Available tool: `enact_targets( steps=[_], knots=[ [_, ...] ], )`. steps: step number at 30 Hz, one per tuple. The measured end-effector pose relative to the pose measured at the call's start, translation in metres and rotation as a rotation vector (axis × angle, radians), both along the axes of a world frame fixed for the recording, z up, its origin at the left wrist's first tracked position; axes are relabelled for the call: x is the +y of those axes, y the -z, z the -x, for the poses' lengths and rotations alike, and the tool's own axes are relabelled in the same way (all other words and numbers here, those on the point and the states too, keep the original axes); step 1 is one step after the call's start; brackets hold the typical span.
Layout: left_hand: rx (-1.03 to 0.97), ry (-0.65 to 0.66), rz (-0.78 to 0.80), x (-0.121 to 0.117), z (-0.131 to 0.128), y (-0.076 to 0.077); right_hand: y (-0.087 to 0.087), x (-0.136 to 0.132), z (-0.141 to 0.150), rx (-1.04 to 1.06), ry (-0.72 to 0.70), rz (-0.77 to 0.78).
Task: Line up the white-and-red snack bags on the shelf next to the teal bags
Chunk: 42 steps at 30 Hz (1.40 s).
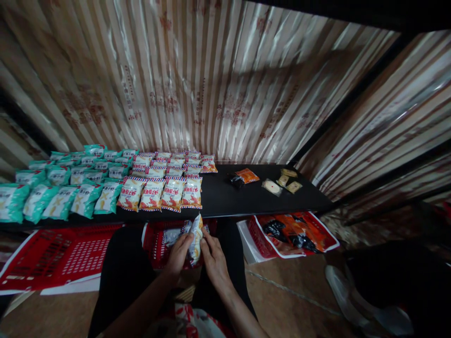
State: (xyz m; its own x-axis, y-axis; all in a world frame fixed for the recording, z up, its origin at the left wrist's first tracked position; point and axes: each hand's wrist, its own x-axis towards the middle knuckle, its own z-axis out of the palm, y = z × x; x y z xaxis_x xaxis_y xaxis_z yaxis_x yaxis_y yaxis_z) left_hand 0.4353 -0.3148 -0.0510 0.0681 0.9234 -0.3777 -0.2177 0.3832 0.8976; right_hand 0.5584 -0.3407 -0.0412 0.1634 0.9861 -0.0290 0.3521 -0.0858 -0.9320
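Note:
Both my hands hold one small snack packet (pixel 196 237), white with orange print, over my lap. My left hand (pixel 179 253) grips its left side with fingers curled. My right hand (pixel 212 256) closes on its right side. Just ahead runs a low black shelf (pixel 225 195). Rows of matching orange-and-white packets (pixel 162 192) lie on it, with teal packets (pixel 59 197) lined up to their left.
A red basket (pixel 158 237) stands below the shelf in front of my knees. Another red basket (pixel 56 256) lies at the left and one with dark and orange packets (pixel 292 234) at the right. Loose snacks (pixel 271 185) sit on the shelf's right end. Striped curtain behind.

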Motion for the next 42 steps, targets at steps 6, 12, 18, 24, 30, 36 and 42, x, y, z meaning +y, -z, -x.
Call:
enact_targets(
  steps=[6,12,18,24,30,36,42],
  knots=[
    [-0.113,0.055,0.055,0.006,0.006,0.000,0.001,0.001,0.005,-0.042,-0.045,-0.057],
    [-0.215,0.113,0.102,0.006,0.007,-0.004,0.004,0.003,0.009,-0.077,-0.063,-0.116],
    [-0.283,0.135,0.166,0.006,0.007,-0.007,0.007,0.005,0.007,-0.005,-0.047,-0.109],
    [-0.313,0.101,0.205,0.007,0.011,-0.014,0.019,0.010,0.003,0.104,0.100,-0.026],
    [-0.305,0.103,0.182,0.006,0.018,-0.022,0.025,0.012,0.000,0.374,0.176,0.171],
    [-0.318,0.142,0.304,0.016,0.017,-0.006,0.010,0.008,0.000,0.715,0.068,0.308],
    [-0.380,0.255,0.303,0.024,0.024,0.008,0.006,0.009,-0.003,0.797,0.002,0.405]
  ],
)
